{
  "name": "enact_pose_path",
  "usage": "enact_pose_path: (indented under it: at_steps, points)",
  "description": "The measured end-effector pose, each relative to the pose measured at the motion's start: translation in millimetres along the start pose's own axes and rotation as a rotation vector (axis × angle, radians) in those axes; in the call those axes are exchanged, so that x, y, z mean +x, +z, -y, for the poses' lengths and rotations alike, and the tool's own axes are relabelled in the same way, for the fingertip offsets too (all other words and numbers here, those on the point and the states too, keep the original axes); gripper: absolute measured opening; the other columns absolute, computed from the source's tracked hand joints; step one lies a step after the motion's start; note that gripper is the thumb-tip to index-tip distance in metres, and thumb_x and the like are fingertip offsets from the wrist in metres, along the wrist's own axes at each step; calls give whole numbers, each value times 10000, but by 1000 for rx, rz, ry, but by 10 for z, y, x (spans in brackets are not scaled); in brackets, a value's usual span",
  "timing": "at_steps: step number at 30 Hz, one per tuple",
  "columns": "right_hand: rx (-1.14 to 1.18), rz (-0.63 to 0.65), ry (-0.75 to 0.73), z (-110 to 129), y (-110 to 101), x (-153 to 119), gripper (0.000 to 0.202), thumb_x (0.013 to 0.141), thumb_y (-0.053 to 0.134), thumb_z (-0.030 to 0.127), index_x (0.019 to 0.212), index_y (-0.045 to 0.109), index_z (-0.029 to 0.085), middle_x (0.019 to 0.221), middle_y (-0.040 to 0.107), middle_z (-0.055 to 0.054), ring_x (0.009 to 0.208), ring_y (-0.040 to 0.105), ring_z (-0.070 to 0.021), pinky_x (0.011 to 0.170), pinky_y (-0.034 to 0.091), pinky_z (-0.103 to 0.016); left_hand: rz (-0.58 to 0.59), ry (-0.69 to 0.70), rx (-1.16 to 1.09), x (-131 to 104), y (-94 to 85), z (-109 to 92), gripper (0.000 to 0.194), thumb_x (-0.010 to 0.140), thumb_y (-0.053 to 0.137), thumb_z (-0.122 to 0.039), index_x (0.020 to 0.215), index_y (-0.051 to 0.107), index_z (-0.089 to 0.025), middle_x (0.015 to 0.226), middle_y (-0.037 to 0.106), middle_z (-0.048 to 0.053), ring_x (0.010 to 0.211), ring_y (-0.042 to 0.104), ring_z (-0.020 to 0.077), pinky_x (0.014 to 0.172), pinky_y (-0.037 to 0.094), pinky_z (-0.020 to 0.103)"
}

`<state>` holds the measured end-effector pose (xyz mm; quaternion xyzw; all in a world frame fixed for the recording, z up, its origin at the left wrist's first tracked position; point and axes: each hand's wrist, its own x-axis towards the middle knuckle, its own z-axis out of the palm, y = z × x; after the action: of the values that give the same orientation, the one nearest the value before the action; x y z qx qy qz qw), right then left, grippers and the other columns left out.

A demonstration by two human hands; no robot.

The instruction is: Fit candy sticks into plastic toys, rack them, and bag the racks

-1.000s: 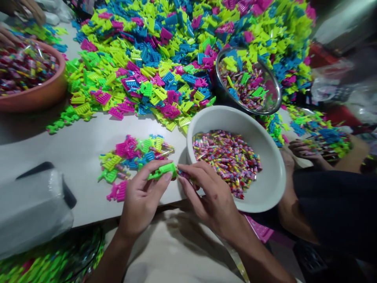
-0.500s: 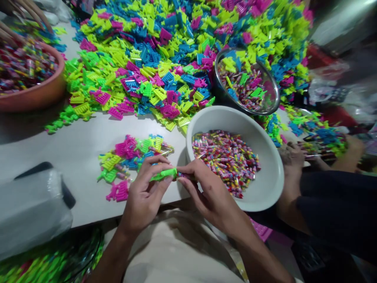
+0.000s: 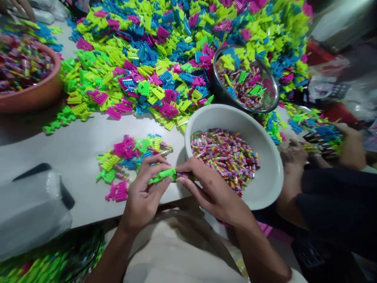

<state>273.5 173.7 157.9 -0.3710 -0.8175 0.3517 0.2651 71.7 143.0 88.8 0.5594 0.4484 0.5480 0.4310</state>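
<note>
My left hand (image 3: 147, 192) pinches a green plastic piece (image 3: 164, 174) near the table's front edge. From the right, my right hand (image 3: 206, 186) grips a small wrapped candy tube (image 3: 182, 174), its end against the green piece. Just behind my left hand lies a small group of pink, yellow, blue and green plastic pieces (image 3: 125, 146) with a few wrapped tubes among them. A white bowl (image 3: 269, 173) of colourful wrapped tubes stands beside my right hand.
A large heap of coloured plastic pieces (image 3: 147, 55) covers the back. A metal bowl (image 3: 277, 94) stands behind the white one, an orange bowl (image 3: 38, 96) at left. A plastic-wrapped package (image 3: 32, 212) lies front left. Another person's hands (image 3: 294, 153) are at right.
My hands keep nearly the same grip on the green piece and the tube. The other person's hands at right have shifted, and the hand at the upper left has drawn back from the orange bowl.
</note>
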Motion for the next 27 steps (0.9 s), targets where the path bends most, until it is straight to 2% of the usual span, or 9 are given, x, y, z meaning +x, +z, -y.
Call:
enact_pose_path:
  at_steps: [4, 7, 11, 15, 17, 19, 22, 25, 27]
  points:
    - [-6, 15, 25, 11, -43, 22, 212, 1150, 551, 233, 1347, 629, 235, 1154, 716, -71, 1049, 686, -200, 926, 575, -359, -24, -14, 5, -16, 30, 16, 196, 1038, 708, -204, 1209, 754, -289, 1314, 617, 61, 1291, 628, 203, 1116, 550, 316]
    - [-56, 30, 78, 38, -7, 20, 218, 1155, 548, 244, 1357, 630, 245, 1205, 763, -71, 1063, 729, -204, 926, 576, -364, -33, 34, 42, -19, 44, 35, 226, 1032, 704, -165, 1222, 740, -282, 1302, 617, 67, 1300, 617, 202, 1132, 539, 328]
    - [-185, 66, 92, 59, 67, -20, 277, 1150, 522, 210, 1418, 583, 238, 1219, 780, -74, 1022, 756, -211, 848, 572, -342, 32, 78, 21, -27, -57, 6, 282, 1017, 695, -109, 1237, 731, -282, 1379, 600, 84, 1343, 624, 220, 1097, 579, 343]
    - [-422, 6, 5, 64, 166, -61, 329, 1116, 471, 115, 1431, 532, 187, 1127, 768, -94, 766, 694, -182, 601, 457, -290, 61, 155, 128, -39, -204, -122, 397, 964, 723, -51, 1295, 727, -270, 1418, 641, 89, 1374, 633, 252, 1189, 553, 436]
    - [-494, -45, -59, 75, 210, -65, 304, 1114, 470, 107, 1404, 531, 175, 1047, 758, -78, 652, 616, -156, 531, 375, -288, 54, 235, 207, -39, -238, -178, 453, 923, 768, -24, 1315, 728, -248, 1361, 708, 81, 1306, 685, 236, 1143, 588, 398]
    - [-527, -71, -107, 88, 240, -64, 274, 1125, 465, 108, 1383, 538, 165, 988, 747, -66, 617, 581, -146, 515, 358, -289, 21, 329, 277, -35, -239, -201, 469, 896, 791, 16, 1295, 741, -225, 1280, 771, 60, 1208, 744, 198, 1075, 620, 327]
    - [-506, -80, -144, 99, 261, -78, 300, 1135, 461, 103, 1424, 526, 153, 989, 749, -77, 680, 642, -161, 551, 447, -278, -36, 419, 358, -40, -213, -184, 446, 894, 781, 51, 1257, 756, -206, 1251, 812, 52, 1144, 785, 177, 1045, 639, 295]
    - [-351, -116, -129, 100, 270, -112, 402, 1137, 485, 120, 1534, 460, 182, 1127, 769, -109, 861, 738, -189, 703, 594, -298, -48, 453, 387, -68, -192, -154, 461, 903, 785, 32, 1287, 749, -220, 1275, 820, 54, 1128, 801, 191, 1033, 662, 326]
    - [-240, -138, -98, 99, 282, -131, 419, 1134, 492, 126, 1542, 456, 217, 1167, 765, -102, 910, 750, -189, 776, 631, -317, -63, 455, 380, -89, -186, -148, 464, 908, 788, 16, 1296, 751, -237, 1271, 827, 44, 1107, 810, 197, 1019, 676, 342]
